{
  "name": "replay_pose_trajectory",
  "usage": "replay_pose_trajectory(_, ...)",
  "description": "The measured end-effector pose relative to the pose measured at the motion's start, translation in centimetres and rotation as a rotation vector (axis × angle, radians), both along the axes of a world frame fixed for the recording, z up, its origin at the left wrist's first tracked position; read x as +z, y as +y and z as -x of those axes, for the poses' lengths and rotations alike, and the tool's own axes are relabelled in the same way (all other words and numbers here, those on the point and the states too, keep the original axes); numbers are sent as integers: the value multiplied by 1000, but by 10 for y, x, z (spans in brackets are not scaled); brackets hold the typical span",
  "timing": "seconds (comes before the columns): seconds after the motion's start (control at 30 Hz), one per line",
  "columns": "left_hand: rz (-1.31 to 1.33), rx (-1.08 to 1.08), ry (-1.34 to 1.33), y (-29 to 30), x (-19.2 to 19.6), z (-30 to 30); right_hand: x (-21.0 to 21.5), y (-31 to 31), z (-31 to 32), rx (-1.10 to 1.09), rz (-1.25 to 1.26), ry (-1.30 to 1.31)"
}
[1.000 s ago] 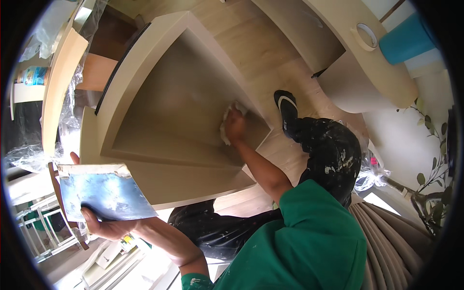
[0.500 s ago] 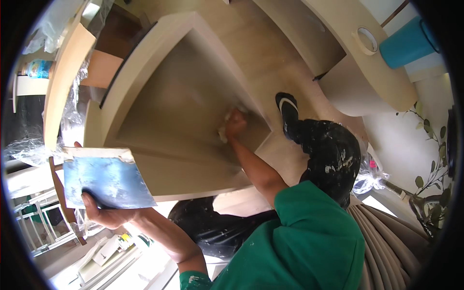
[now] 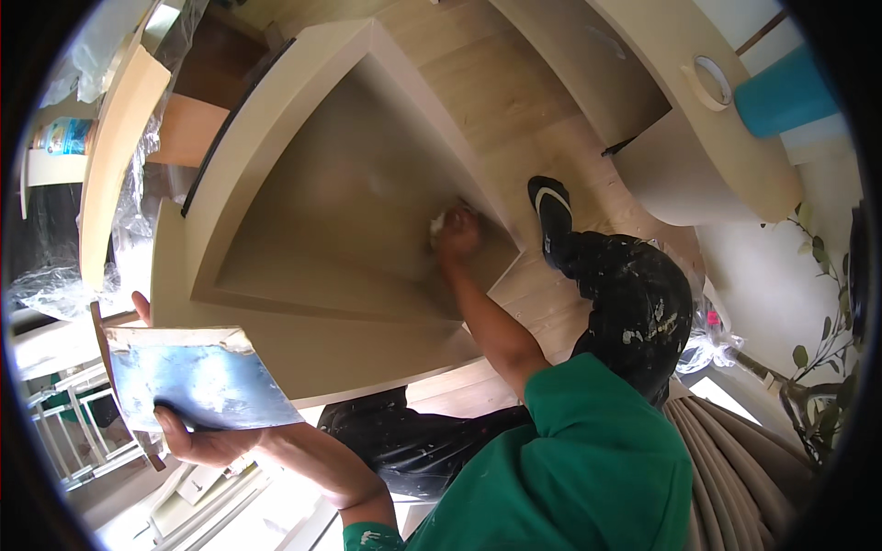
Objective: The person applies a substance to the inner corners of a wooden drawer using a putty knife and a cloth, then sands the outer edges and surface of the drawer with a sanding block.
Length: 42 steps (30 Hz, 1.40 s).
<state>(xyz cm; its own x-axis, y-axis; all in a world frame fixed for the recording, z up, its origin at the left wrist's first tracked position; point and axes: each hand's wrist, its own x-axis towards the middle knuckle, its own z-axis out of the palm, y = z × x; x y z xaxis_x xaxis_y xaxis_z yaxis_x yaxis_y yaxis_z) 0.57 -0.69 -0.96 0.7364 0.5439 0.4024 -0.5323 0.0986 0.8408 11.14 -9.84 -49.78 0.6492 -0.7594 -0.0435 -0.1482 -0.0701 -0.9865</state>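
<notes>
My left hand grips a flat, shiny bluish plate by its near edge, thumb on top. White smears mark its face, and a crusty pale strip runs along the far edge. Inside a beige, wedge-shaped cabinet, my right hand is closed against the inner surface near the right corner. A crumpled whitish pad or cloth shows at the fingers; I cannot tell its exact kind. The cabinet's pale rim surrounds the hollow.
A curved beige counter at the far right bears a tape roll and a blue cylindrical container. Clear plastic sheeting hangs at the left. A leafy plant and a pleated curtain are at the right.
My right hand has shifted slightly right along the cabinet's inner surface. My left hand and the plate have dropped lower and a little left in view.
</notes>
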Motion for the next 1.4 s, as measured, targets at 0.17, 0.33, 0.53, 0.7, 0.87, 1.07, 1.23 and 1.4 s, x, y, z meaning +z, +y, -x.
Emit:
replay_pose_trajectory(0.17,-1,5,-7,-4,1,-10,-10,-3,-7,-111,-234,150)
replay_pose_trajectory(0.33,5,45,-37,-3,0,-6,62,2,-18,44,-34,-41)
replay_pose_trajectory(0.53,-8,75,-114,17,-5,5,230,41,-65,345,283,-544)
replay_pose_trajectory(0.7,-90,251,-206,29,-9,8,114,34,-26,256,500,-282)
replay_pose_trajectory(0.87,-481,440,-386,42,-24,-8,-18,19,22,143,277,244)
replay_pose_trajectory(1.07,165,418,-72,15,-7,-9,27,26,28,300,-233,550)
replay_pose_trajectory(1.23,168,348,-13,19,-15,-5,190,52,-13,550,-26,-405)
replay_pose_trajectory(1.4,117,201,-23,31,-18,-9,228,60,-59,1105,541,-681)
